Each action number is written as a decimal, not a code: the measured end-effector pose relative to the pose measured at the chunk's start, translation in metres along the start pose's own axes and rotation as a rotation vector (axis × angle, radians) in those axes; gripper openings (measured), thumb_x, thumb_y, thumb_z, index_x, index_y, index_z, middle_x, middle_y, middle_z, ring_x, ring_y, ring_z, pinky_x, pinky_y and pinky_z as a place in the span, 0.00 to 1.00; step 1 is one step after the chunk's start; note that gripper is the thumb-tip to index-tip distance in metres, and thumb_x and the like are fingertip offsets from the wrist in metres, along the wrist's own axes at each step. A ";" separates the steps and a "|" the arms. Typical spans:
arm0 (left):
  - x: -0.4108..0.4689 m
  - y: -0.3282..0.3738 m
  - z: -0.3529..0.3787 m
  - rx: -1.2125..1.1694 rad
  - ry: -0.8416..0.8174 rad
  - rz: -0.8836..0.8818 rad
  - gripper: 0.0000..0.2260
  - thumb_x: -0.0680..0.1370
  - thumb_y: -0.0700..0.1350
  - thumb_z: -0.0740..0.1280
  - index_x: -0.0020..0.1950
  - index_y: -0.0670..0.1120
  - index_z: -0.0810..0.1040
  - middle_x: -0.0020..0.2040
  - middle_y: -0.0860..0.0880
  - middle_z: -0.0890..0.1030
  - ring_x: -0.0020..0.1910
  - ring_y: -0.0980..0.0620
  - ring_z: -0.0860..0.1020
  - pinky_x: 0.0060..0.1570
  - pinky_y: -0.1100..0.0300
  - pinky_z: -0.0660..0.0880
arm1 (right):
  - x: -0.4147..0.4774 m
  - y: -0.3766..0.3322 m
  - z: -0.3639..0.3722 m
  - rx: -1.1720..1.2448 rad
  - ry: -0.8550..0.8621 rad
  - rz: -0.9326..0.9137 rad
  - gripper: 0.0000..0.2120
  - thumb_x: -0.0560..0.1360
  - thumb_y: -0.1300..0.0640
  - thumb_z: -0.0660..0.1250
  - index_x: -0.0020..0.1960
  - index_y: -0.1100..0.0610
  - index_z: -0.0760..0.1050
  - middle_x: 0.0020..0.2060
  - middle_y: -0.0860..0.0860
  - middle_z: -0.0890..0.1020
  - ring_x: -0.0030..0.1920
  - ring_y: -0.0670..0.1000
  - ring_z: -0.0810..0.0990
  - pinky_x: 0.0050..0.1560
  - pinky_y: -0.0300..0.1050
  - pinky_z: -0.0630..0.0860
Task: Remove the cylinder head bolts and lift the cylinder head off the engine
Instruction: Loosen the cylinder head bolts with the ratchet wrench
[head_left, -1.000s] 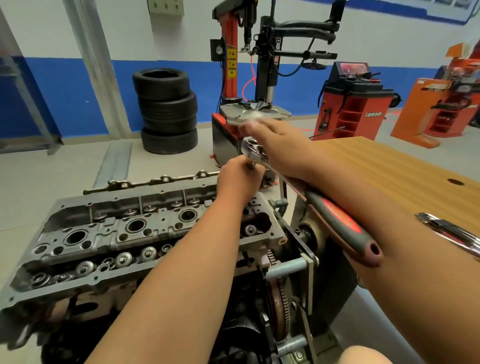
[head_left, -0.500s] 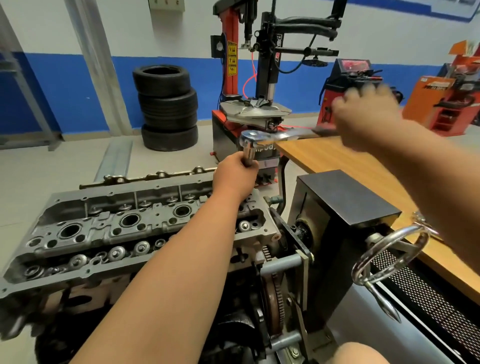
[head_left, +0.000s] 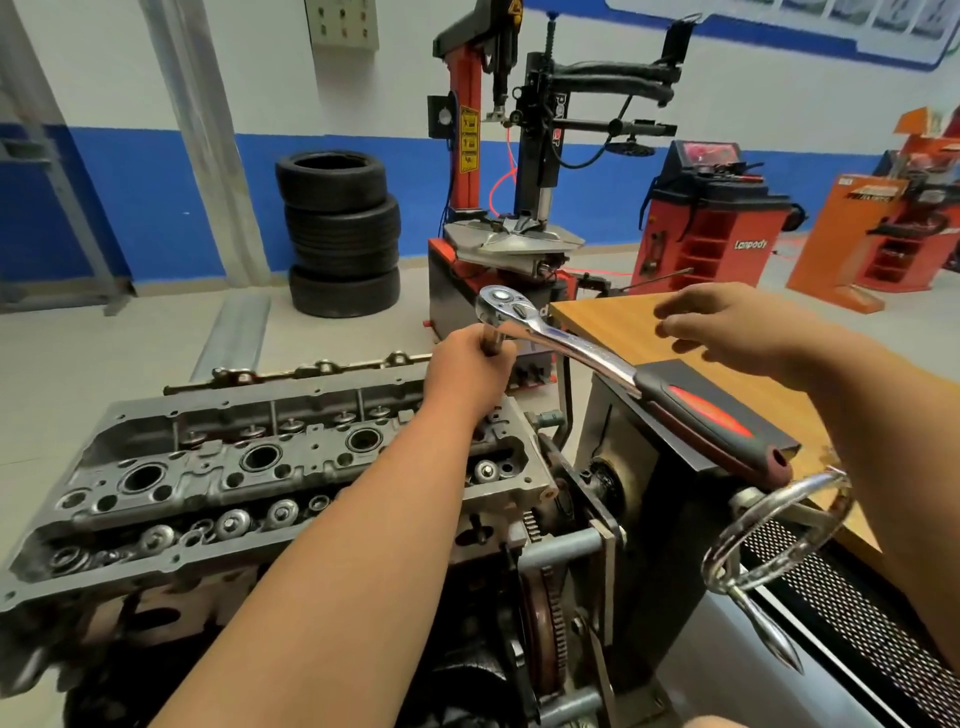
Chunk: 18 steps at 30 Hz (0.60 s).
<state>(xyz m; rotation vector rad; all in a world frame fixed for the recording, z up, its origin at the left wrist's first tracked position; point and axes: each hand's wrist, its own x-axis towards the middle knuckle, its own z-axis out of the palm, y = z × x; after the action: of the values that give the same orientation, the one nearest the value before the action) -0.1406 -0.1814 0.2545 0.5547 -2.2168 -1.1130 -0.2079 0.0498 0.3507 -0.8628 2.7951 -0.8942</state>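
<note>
Left hand (head_left: 470, 364) clenched around ratchet (head_left: 613, 364) extension at cylinder head (head_left: 218, 467) right end, right hand (head_left: 727, 327) released above wooden tabletop (head_left: 613, 325) near edge, stand handwheel (head_left: 774, 530) below handle.

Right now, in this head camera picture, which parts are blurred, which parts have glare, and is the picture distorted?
Head view: the right hand is motion-blurred at the fingers; the ratchet head and shaft show bright glare; the handwheel is smeared; wide-angle distortion bends the wall lines; the cylinder head looks fairly sharp.
</note>
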 end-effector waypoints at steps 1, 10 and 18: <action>0.000 0.000 0.000 0.002 -0.002 0.005 0.09 0.73 0.48 0.63 0.33 0.49 0.74 0.32 0.52 0.77 0.38 0.48 0.76 0.37 0.58 0.71 | -0.008 0.000 -0.001 0.048 -0.007 -0.016 0.08 0.79 0.51 0.61 0.57 0.48 0.75 0.54 0.50 0.81 0.49 0.48 0.81 0.56 0.53 0.76; -0.001 0.001 -0.002 0.018 0.008 -0.003 0.09 0.74 0.47 0.62 0.35 0.48 0.76 0.33 0.51 0.78 0.36 0.51 0.75 0.31 0.61 0.66 | -0.061 -0.054 0.027 -0.471 -0.293 -0.226 0.25 0.64 0.34 0.66 0.57 0.41 0.66 0.41 0.42 0.79 0.39 0.43 0.79 0.37 0.41 0.76; 0.002 0.000 -0.005 -0.063 -0.006 -0.086 0.11 0.75 0.50 0.62 0.39 0.45 0.78 0.39 0.45 0.82 0.39 0.45 0.79 0.38 0.55 0.75 | 0.001 -0.023 0.011 -0.491 0.387 -0.078 0.27 0.75 0.49 0.66 0.71 0.52 0.63 0.65 0.56 0.72 0.64 0.59 0.69 0.61 0.60 0.70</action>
<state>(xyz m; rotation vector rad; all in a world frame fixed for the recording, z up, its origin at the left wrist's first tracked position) -0.1389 -0.1853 0.2569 0.6253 -2.1729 -1.2252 -0.1950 0.0288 0.3545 -0.9413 3.4215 -0.4120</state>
